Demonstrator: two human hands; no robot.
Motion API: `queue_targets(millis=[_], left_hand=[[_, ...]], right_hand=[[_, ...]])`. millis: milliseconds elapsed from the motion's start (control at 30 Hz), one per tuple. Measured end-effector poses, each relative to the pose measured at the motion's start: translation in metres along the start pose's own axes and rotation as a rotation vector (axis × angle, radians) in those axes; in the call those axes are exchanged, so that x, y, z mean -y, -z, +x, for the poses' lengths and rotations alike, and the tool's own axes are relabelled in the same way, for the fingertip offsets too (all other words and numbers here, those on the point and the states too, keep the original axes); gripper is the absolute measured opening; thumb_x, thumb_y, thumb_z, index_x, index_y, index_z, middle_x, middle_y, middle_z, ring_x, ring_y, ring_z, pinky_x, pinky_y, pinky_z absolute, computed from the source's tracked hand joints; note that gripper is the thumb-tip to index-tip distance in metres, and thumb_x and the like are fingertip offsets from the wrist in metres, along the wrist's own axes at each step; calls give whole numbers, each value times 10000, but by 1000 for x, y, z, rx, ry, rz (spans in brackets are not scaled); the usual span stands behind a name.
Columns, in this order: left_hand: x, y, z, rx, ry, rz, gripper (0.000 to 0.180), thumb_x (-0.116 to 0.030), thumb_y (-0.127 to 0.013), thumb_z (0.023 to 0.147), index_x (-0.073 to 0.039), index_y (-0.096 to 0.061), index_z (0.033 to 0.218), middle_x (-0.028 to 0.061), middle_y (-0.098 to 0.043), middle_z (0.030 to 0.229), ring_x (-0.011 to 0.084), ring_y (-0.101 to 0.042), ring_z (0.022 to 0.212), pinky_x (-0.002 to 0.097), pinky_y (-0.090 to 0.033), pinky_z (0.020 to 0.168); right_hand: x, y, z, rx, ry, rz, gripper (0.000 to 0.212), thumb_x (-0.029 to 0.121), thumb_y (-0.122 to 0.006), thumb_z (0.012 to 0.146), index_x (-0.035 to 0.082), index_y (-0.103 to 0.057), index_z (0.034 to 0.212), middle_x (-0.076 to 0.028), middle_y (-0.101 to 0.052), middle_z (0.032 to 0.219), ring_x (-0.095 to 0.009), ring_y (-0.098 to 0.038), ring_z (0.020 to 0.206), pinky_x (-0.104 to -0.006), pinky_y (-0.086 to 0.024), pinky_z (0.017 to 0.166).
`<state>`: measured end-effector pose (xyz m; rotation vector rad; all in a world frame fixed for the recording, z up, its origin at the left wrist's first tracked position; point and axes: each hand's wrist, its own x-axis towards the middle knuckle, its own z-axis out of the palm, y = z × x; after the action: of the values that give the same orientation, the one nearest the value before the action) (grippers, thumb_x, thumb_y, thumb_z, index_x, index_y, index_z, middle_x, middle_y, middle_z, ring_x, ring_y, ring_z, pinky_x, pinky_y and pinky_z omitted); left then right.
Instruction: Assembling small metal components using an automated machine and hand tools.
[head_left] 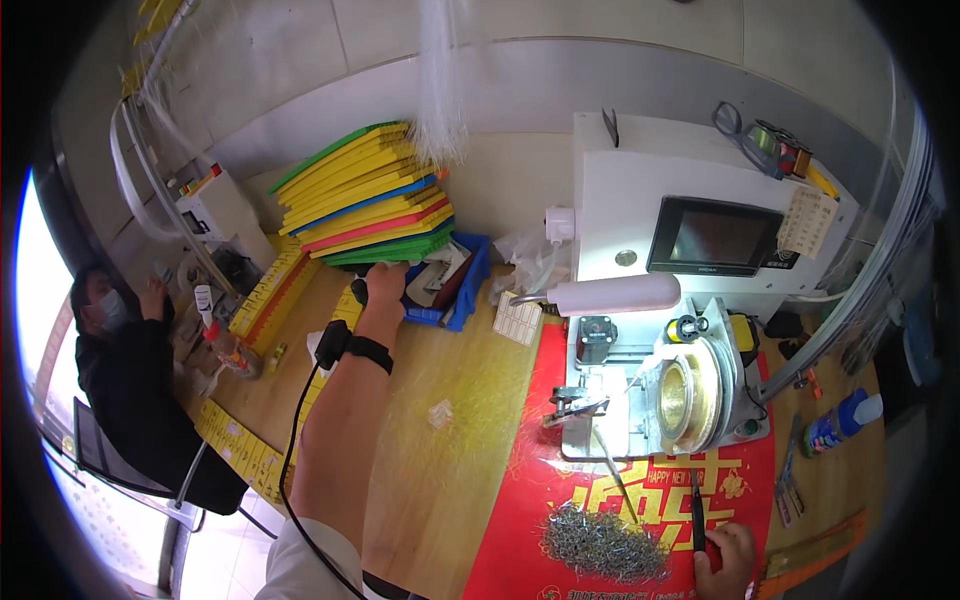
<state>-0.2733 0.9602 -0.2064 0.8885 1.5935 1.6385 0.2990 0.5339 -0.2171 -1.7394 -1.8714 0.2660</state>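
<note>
**Long reach to the tray stack: grab low, don't tip the pile**

Left hand (383, 285) is stretched way out across the table (455, 470) and has landed right at the bottom of the stack of flat coloured trays (365, 195), mostly yellow with green, blue and red ones mixed in, next to the blue bin (465, 285) of loose packets. The fingers look curled around something dark at the stack's lower edge, but I can't tell whether it's a proper pinch or just resting there. There's a black wrist strap (368, 352) with a cable trailing back along the arm.

Right hand (728, 558) is down near the lower edge on the red mat (560, 500), closed around a thin dark tool (695, 510), just beside the heap of small metal clips (603, 542).

My take on doing this well: the stack leans a bit, so anything taken from the bottom should come out slowly and level, not yanked. I'd watch that the cable doesn't drag across the table. The tool tip is best kept parked away from the clips and the white machine (690, 300) with the gold wire spool (690, 395) while the eyes are on the far side.

Someone else sits at the far left, well apart.
</note>
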Motion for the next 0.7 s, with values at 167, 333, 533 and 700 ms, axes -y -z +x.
queue_targets(millis=[167, 333, 533, 700], left_hand=[[9, -16, -47, -63, -465, 453, 176, -87, -697, 870, 45, -685, 985, 217, -605, 1298, 327, -591, 1179, 434, -480, 925], [14, -8, -61, -116, -1136, 1245, 208, -213, -658, 885, -62, -721, 1013, 265, -552, 1225, 459, -514, 1222, 506, -433, 1008], [-48, -4, -117, 61, -828, 1170, 155, -167, -601, 912, -35, -678, 933, 190, -608, 1161, 421, -603, 1087, 555, -481, 935], [-49, -29, -162, 84, -912, 966, 112, -78, -659, 846, -21, -616, 932, 208, -588, 1093, 394, -631, 986, 451, -520, 822]], right_hand=[[3, 3, 3, 19, -21, 3, 305, 124, -728, 903, 31, -683, 1191, -189, -631, 1251, -387, -618, 1159, -454, -506, 1001], [1, 5, 1, 16, -17, 13, 300, 138, -721, 912, 31, -685, 1190, -189, -634, 1247, -390, -617, 1162, -455, -503, 1003], [5, 4, 4, 10, -28, 5, 303, 138, -721, 911, 29, -684, 1192, -195, -639, 1249, -398, -615, 1169, -462, -501, 1003], [4, 5, 1, -6, -11, -17, 305, 131, -724, 905, 30, -684, 1191, -195, -644, 1242, -399, -617, 1167, -462, -505, 996]])
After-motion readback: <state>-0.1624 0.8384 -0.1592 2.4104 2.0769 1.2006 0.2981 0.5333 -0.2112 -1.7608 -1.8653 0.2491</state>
